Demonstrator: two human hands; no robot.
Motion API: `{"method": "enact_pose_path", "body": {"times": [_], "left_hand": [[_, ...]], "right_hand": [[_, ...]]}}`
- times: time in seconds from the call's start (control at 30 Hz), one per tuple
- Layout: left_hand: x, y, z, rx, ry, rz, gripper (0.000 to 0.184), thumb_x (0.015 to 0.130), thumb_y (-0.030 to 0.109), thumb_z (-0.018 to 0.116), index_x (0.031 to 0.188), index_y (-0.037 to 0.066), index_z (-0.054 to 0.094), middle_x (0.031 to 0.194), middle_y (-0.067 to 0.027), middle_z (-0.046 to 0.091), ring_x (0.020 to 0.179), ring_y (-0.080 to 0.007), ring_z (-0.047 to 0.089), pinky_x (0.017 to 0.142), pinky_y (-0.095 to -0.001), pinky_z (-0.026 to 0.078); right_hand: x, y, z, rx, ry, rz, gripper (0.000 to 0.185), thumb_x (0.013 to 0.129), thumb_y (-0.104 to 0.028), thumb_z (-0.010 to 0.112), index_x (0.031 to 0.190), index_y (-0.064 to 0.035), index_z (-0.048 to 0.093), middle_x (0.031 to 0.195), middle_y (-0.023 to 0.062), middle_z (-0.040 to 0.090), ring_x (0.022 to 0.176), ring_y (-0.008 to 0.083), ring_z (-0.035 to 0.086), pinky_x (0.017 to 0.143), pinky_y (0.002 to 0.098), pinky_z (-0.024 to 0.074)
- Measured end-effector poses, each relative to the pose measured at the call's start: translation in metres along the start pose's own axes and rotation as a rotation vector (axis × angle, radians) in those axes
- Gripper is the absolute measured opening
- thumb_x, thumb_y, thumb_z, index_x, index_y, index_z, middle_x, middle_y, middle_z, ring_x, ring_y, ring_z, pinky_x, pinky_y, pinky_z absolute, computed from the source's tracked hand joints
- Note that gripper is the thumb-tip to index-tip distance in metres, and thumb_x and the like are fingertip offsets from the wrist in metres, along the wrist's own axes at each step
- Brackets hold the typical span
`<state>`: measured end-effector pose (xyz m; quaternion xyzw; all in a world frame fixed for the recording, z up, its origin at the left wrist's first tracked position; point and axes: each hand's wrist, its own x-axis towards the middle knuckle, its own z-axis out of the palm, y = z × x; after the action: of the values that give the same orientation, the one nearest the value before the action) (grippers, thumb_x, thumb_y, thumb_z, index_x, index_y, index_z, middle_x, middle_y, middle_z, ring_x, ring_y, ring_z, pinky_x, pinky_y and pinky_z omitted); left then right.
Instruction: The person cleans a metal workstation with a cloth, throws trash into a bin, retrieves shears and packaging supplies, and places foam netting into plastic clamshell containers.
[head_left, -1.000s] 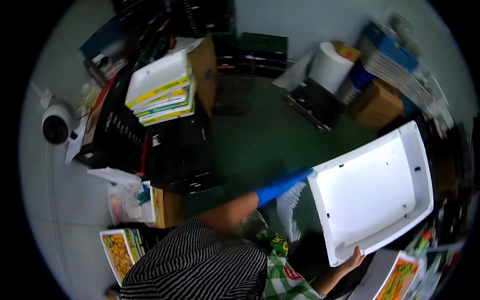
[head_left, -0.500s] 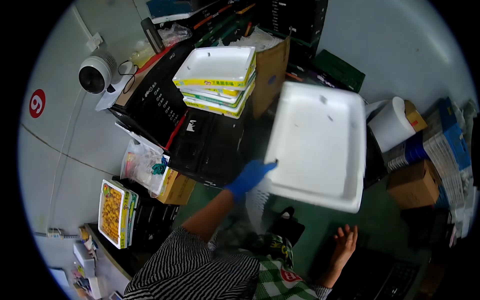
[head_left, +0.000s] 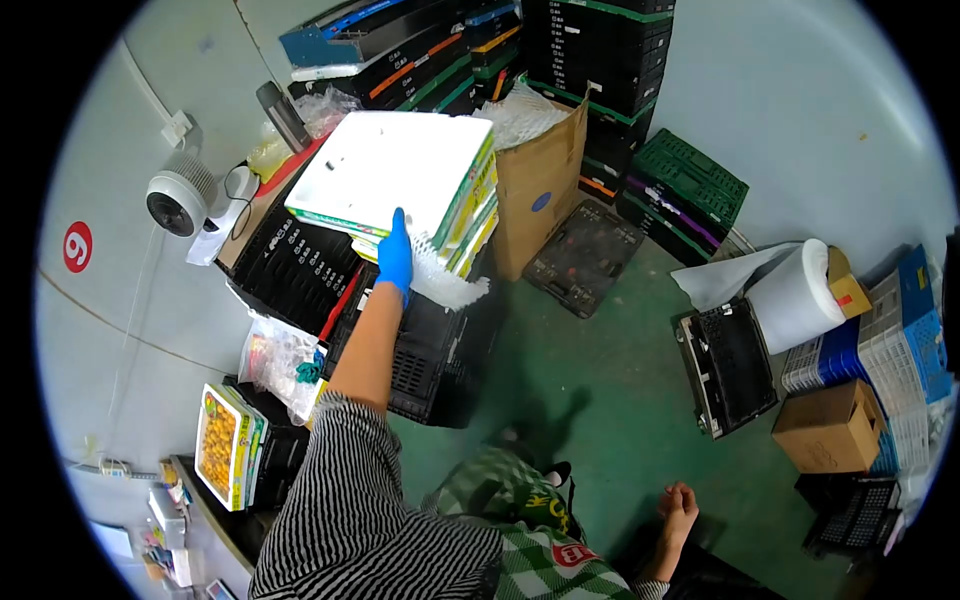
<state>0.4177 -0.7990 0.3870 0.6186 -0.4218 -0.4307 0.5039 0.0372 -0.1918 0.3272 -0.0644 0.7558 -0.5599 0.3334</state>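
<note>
My left hand (head_left: 396, 262), in a blue glove, is closed at the near edge of a white foam tray (head_left: 385, 165), with one finger lying over its top. That tray sits on a stack of trays with yellow-and-green printed sides (head_left: 472, 222). A piece of white foam netting (head_left: 445, 280) hangs from the same hand, against the stack's side. Lower right, my bare right hand (head_left: 679, 512) hangs above the floor, its fingers loosely curled and nothing visible in them.
Black crates (head_left: 420, 360) carry the stack; a cardboard box (head_left: 540, 185) stands beside it. On the floor are a dark crate lid (head_left: 585, 258) and an opened black crate (head_left: 735, 365). A white roll (head_left: 797, 295) stands at right. A tray of orange fruit (head_left: 218, 440) is at left.
My left hand has carried the white tray leftward and onto the stack, and the tray's flat face now shows. My right hand's fingers have curled in. The view has shifted slightly.
</note>
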Motion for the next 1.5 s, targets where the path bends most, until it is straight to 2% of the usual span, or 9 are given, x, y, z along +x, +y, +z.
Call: {"method": "enact_pose_path", "body": {"times": [0.47, 0.5, 0.73, 0.87, 1.07, 1.2, 1.27, 1.37, 1.5], "left_hand": [[0.067, -0.02, 0.01, -0.044, -0.172, -0.181, 0.045, 0.082, 0.041, 0.059, 0.091, -0.002, 0.067, 0.082, -0.0091, 0.061, 0.073, -0.0164, 0.056, 0.067, -0.029, 0.045], [0.071, -0.023, 0.01, -0.275, -0.211, -0.22, 0.046, 0.086, 0.036, 0.06, 0.113, -0.001, 0.062, 0.091, -0.0082, 0.062, 0.075, -0.0189, 0.06, 0.067, -0.0315, 0.05], [0.098, -0.048, 0.023, -0.555, -0.143, -0.144, 0.051, 0.087, 0.04, 0.061, 0.113, -0.004, 0.06, 0.104, -0.0093, 0.059, 0.091, -0.0159, 0.055, 0.079, -0.029, 0.046], [0.069, -0.03, 0.03, -0.474, 0.016, -0.1, 0.053, 0.089, 0.045, 0.057, 0.106, -0.005, 0.063, 0.091, -0.008, 0.063, 0.077, -0.0168, 0.06, 0.07, -0.0299, 0.049], [0.101, -0.027, 0.028, -0.662, -0.335, -0.181, 0.062, 0.087, 0.048, 0.06, 0.12, -0.004, 0.056, 0.109, -0.011, 0.061, 0.092, -0.0201, 0.061, 0.081, -0.0333, 0.05], [0.052, -0.021, 0.039, -0.6, -0.074, -0.142, 0.054, 0.088, 0.043, 0.057, 0.117, -0.004, 0.057, 0.098, -0.0097, 0.062, 0.087, -0.0206, 0.06, 0.079, -0.0354, 0.05], [0.049, -0.094, 0.059, -0.372, -0.155, -0.016, 0.047, 0.09, 0.039, 0.055, 0.112, -0.002, 0.059, 0.088, -0.009, 0.061, 0.081, -0.0198, 0.059, 0.074, -0.0348, 0.05], [-0.15, -0.034, 0.12, -0.626, -0.854, -0.375, 0.018, 0.091, 0.023, 0.054, 0.094, 0.008, 0.062, 0.079, -0.0023, 0.06, 0.073, -0.0139, 0.058, 0.064, -0.03, 0.048], [-0.352, -0.03, 0.195, -0.325, -1.493, -0.432, 0.022, 0.089, 0.02, 0.057, 0.106, 0.006, 0.061, 0.096, -0.0056, 0.062, 0.088, -0.0156, 0.059, 0.08, -0.0317, 0.049]], "right_hand": [[-0.004, -0.04, 0.166, -0.306, -0.185, 0.03, 0.031, 0.092, -0.019, 0.057, 0.116, 0.0014, 0.058, 0.098, 0.0096, 0.065, 0.083, 0.0169, 0.064, 0.068, 0.029, 0.0498], [-0.006, -0.041, 0.171, -0.33, -0.156, 0.004, 0.033, 0.092, -0.019, 0.058, 0.116, 0.0028, 0.058, 0.099, 0.0095, 0.066, 0.083, 0.0168, 0.064, 0.068, 0.0284, 0.0496], [-0.011, -0.045, 0.19, -0.452, -0.07, -0.06, 0.033, 0.089, -0.019, 0.06, 0.114, 0.0025, 0.06, 0.097, 0.0167, 0.068, 0.087, 0.0236, 0.067, 0.077, 0.0336, 0.0515], [-0.016, -0.038, 0.191, -0.469, -0.055, -0.089, 0.031, 0.087, -0.018, 0.061, 0.111, 0.0018, 0.061, 0.097, 0.0194, 0.068, 0.085, 0.0269, 0.068, 0.075, 0.0349, 0.0522], [-0.025, -0.048, 0.178, -0.538, -0.043, -0.167, 0.03, 0.085, -0.016, 0.061, 0.109, 0.0028, 0.061, 0.096, 0.0206, 0.067, 0.085, 0.0292, 0.068, 0.074, 0.0352, 0.0528], [-0.032, -0.045, 0.148, -0.41, 0.01, -0.176, 0.036, 0.084, -0.015, 0.063, 0.115, 0.0032, 0.058, 0.101, 0.0193, 0.067, 0.087, 0.0279, 0.068, 0.074, 0.0352, 0.0533], [-0.035, -0.045, 0.132, -0.288, 0.077, -0.225, 0.04, 0.082, -0.015, 0.064, 0.118, 0.0024, 0.056, 0.1, 0.0183, 0.067, 0.084, 0.0293, 0.068, 0.071, 0.0367, 0.0542], [-0.049, -0.091, 0.121, -0.224, 0.06, -0.338, 0.068, 0.078, -0.016, 0.071, 0.135, 0.0007, 0.039, 0.126, 0.0212, 0.053, 0.108, 0.0314, 0.058, 0.086, 0.0383, 0.0492], [-0.06, -0.126, 0.1, -0.427, 0.045, -0.671, 0.092, 0.073, -0.019, 0.078, 0.144, -0.0001, 0.023, 0.139, 0.0241, 0.039, 0.125, 0.0352, 0.045, 0.099, 0.0405, 0.0413]]}}
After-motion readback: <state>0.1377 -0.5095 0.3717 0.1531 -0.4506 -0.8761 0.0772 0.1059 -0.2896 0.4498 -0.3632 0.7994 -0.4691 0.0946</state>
